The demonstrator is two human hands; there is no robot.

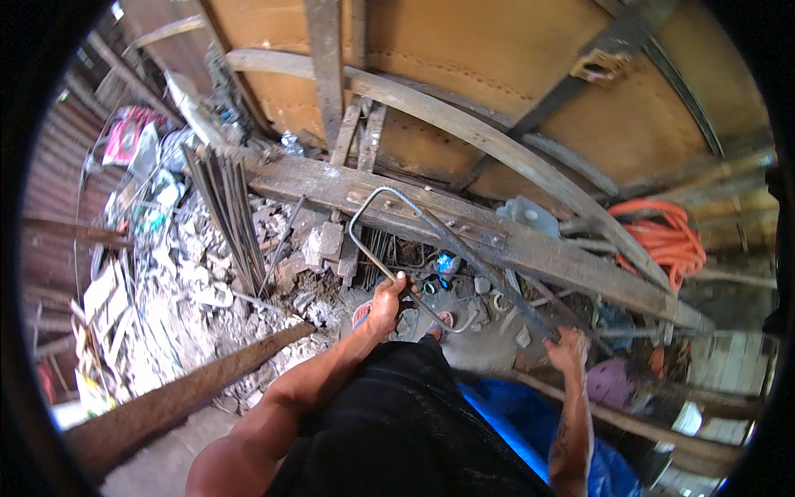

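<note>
My left hand (387,303) is closed around a thin bent metal rod (370,254). The rod curves over at its top above the beam and has a small hook at its lower end. From the top bend, a long side runs down to the right, where it looks thicker and darker, like a metal pipe (489,269). Whether the rod goes inside this pipe I cannot tell. My right hand (567,349) grips the pipe's lower end. Behind the rod lies a thick wooden beam (315,184) with small pegs or nails standing up from it.
A bundle of straight metal bars (225,217) leans at the left, over rubble (182,331). An orange hose (662,240) hangs coiled at the right, and a blue tarp (530,422) lies below. A wooden plank (199,393) crosses the lower left. My sandalled feet stand before the beam.
</note>
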